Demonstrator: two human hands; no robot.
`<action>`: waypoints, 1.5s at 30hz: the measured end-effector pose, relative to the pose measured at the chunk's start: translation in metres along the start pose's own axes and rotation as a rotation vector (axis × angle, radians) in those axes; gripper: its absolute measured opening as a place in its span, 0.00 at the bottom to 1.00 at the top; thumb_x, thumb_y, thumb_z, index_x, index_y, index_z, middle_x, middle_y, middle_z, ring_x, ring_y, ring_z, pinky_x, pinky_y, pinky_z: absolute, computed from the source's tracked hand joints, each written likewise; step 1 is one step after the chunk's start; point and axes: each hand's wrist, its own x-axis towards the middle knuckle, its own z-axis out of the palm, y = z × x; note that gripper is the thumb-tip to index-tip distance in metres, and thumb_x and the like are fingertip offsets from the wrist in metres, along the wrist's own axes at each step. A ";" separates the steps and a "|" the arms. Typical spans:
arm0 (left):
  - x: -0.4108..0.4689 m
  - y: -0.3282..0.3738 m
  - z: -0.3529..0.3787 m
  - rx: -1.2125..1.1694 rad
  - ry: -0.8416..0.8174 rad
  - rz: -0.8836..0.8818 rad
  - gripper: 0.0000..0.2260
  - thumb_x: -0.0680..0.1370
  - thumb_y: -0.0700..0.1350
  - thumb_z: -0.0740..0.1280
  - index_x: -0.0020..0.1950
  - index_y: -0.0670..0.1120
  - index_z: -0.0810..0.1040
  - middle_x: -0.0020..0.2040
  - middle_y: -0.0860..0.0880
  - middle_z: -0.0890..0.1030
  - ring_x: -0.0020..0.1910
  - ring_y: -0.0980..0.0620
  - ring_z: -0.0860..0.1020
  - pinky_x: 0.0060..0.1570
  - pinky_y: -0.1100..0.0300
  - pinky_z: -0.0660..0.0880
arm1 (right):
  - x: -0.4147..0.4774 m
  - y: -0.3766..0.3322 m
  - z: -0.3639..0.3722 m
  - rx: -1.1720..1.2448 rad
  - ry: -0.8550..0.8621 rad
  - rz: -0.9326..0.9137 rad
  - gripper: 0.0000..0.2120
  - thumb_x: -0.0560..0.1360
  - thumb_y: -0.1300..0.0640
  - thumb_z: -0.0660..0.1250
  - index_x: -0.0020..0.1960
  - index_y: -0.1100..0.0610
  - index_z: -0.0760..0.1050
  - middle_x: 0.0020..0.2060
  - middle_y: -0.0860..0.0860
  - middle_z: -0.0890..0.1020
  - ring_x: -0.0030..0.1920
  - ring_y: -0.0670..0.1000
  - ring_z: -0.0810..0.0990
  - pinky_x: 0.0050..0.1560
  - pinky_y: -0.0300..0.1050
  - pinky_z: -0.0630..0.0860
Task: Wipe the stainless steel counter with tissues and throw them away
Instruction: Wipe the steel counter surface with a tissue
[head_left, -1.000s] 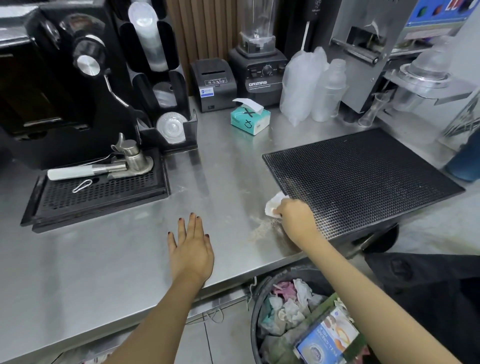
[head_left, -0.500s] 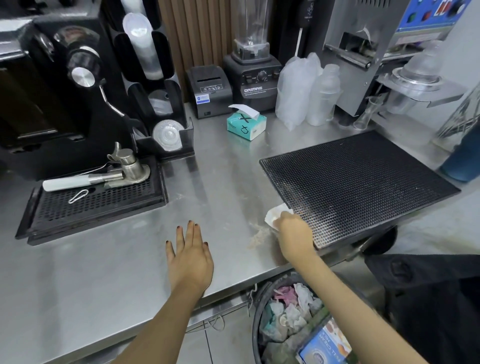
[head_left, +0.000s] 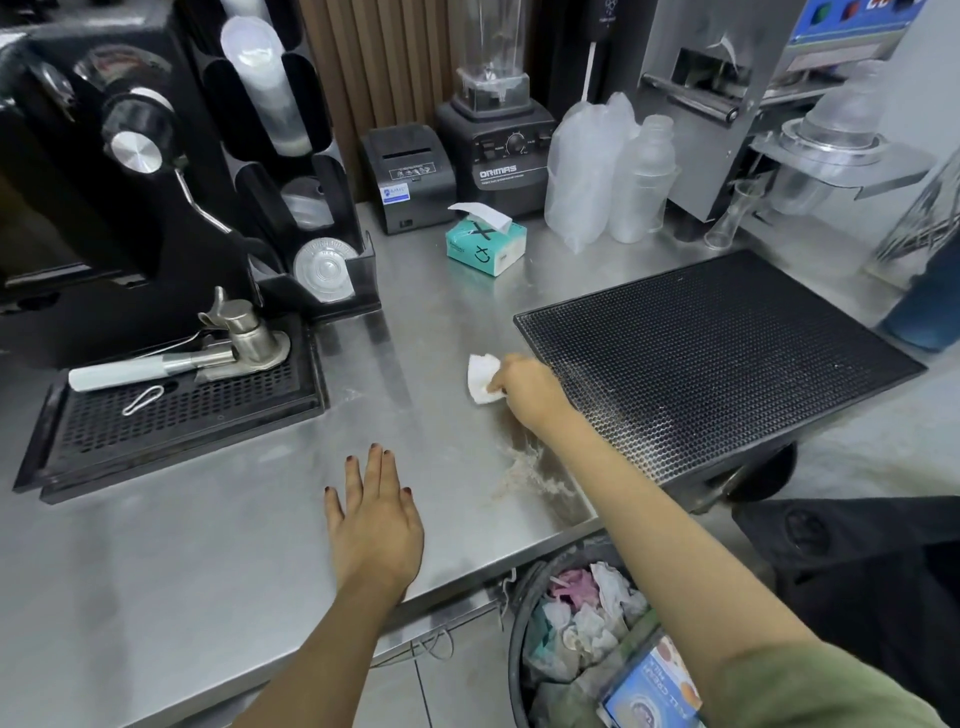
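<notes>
Head view, frame centre: my right hand (head_left: 524, 387) fingers pinch the soft, light tissue (head_left: 480, 383) at its edge; left hand (head_left: 375, 525) lies flat and spread on the counter (head_left: 218, 561).

Crumpled white tissue (head_left: 482, 378) on steel counter (head_left: 208, 561)

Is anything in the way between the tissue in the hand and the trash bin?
Nothing visible blocks it. The right hand holds the tissue on the counter. The trash bin sits open below the counter's front edge, beside the black mat.
</notes>
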 end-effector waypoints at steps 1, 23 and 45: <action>0.000 0.000 0.000 0.001 -0.001 0.001 0.24 0.81 0.49 0.44 0.77 0.49 0.45 0.77 0.54 0.44 0.75 0.52 0.40 0.74 0.48 0.42 | 0.004 0.001 0.006 -0.015 -0.002 0.007 0.12 0.75 0.62 0.61 0.56 0.63 0.78 0.53 0.60 0.78 0.54 0.60 0.77 0.52 0.46 0.72; 0.001 -0.001 0.000 0.032 0.012 -0.002 0.23 0.81 0.49 0.46 0.76 0.49 0.49 0.77 0.54 0.48 0.76 0.51 0.44 0.73 0.48 0.45 | -0.115 0.054 0.001 0.014 -0.230 -0.179 0.09 0.74 0.58 0.66 0.51 0.60 0.81 0.47 0.53 0.79 0.47 0.51 0.77 0.42 0.30 0.66; 0.000 0.002 -0.003 0.024 -0.005 -0.004 0.23 0.81 0.49 0.45 0.77 0.49 0.48 0.77 0.54 0.46 0.76 0.51 0.43 0.73 0.49 0.43 | -0.006 -0.034 0.032 0.039 -0.099 -0.107 0.11 0.73 0.57 0.65 0.51 0.63 0.77 0.53 0.61 0.80 0.55 0.59 0.77 0.52 0.46 0.70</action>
